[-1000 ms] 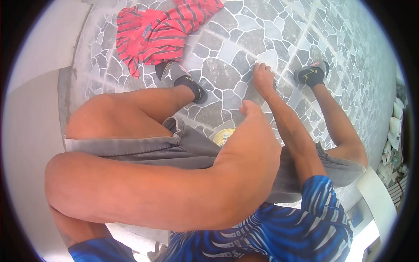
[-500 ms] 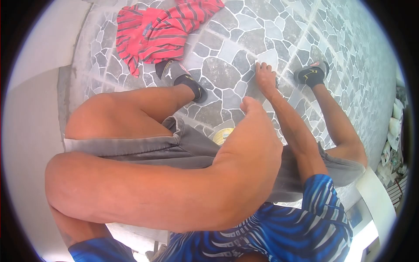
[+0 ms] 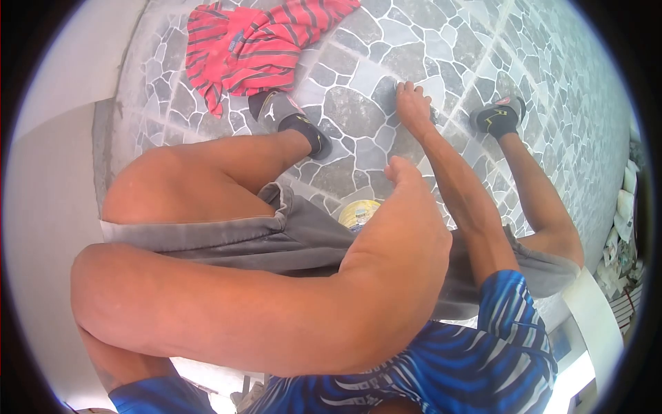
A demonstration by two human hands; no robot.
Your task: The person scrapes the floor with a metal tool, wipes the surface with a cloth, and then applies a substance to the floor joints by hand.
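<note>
My right hand (image 3: 414, 109) is down on the stone-patterned floor (image 3: 352, 110), its fingers curled against the surface. A small dark edge shows beside the palm, too little to name. Close to the camera, my left arm crosses the view and ends in my left hand (image 3: 410, 214). One fingertip or thumb tip sticks out at its top; the other fingers are hidden, and so is anything in them. Partly behind that hand is a round yellowish container or lid (image 3: 355, 212), between my legs.
A red striped shirt (image 3: 255, 52) lies crumpled on the floor by my left shoe (image 3: 310, 134). My right shoe (image 3: 500, 119) stands to the right of my right hand. A pale wall (image 3: 55, 172) rises at left, and assorted clutter (image 3: 617, 234) lies at the far right.
My right hand has slid slightly up and to the left over the floor. My left hand has barely moved. A bit more of the yellowish round thing shows.
</note>
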